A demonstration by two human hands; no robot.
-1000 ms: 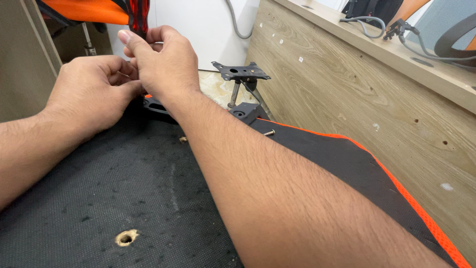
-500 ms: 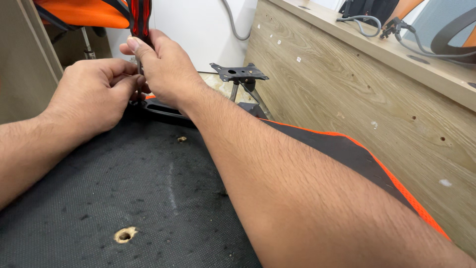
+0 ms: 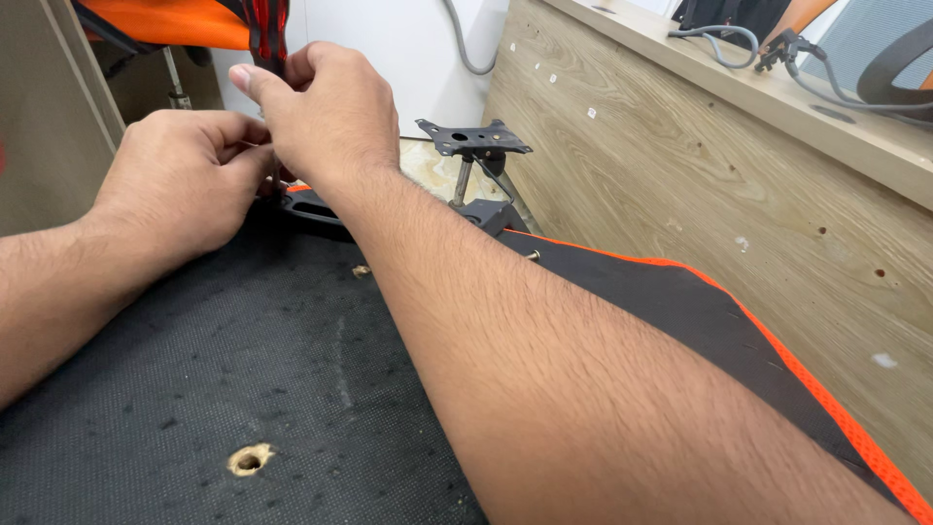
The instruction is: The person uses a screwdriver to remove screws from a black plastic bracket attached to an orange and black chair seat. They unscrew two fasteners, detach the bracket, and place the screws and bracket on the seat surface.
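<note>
Both my hands meet at the far edge of an upturned seat base covered in black fabric [image 3: 243, 360]. My left hand [image 3: 180, 185] is curled into a fist around a thin metal tool [image 3: 279, 182], of which only a short piece shows. My right hand [image 3: 326, 112] reaches over from the right and pinches the same spot from above with bent fingers. Directly under the hands a black bracket [image 3: 316, 209] lies on the seat's edge. What the fingertips touch is hidden.
A black metal mounting plate on a short post [image 3: 473, 138] stands just right of the hands. The fabric has a torn hole [image 3: 248, 459] and an orange trim [image 3: 816, 389]. A wooden panel [image 3: 700, 165] rises on the right, with cables [image 3: 739, 39] on top. An orange chair part [image 3: 165, 21] hangs at top left.
My right hand's fingers have shifted slightly over the same spot. The left fist has stayed put, and nothing else has moved.
</note>
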